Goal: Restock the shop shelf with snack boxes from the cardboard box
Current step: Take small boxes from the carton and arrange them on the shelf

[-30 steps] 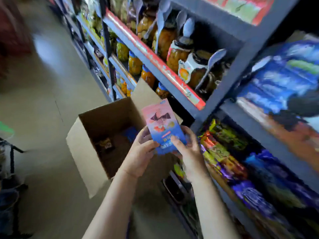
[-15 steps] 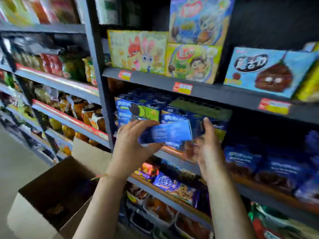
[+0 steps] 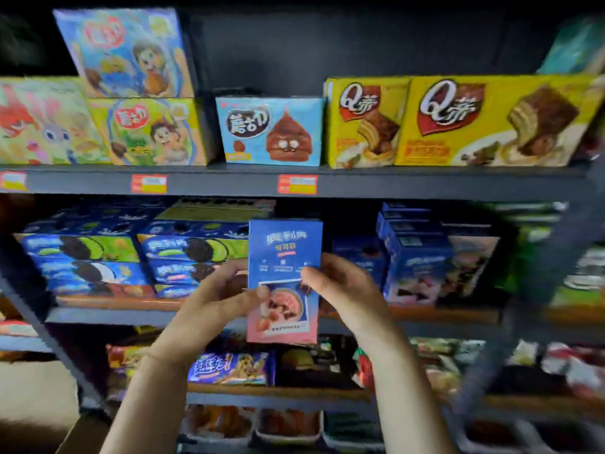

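Observation:
A blue and pink snack box (image 3: 284,250) stands upright in front of the middle shelf (image 3: 111,314). My left hand (image 3: 216,299) grips its left edge with the thumb across the front. My right hand (image 3: 343,290) pinches its right edge. Behind the box, between stacked blue cookie boxes (image 3: 193,253) on the left and more blue boxes (image 3: 415,253) on the right, lies a dark gap. A corner of the cardboard box (image 3: 75,434) shows at the bottom left.
The upper shelf (image 3: 393,183) carries large colourful boxes, with yellow cake boxes (image 3: 484,122) at the right. Lower shelves hold snack bags (image 3: 229,368) and trays. A dark upright post (image 3: 550,257) stands at the right. Pale floor (image 3: 32,394) lies at the left.
The view swung from the cardboard box up to the shelves. The snack box, held sideways half a second ago, now stands upright between both hands, closer to the middle shelf.

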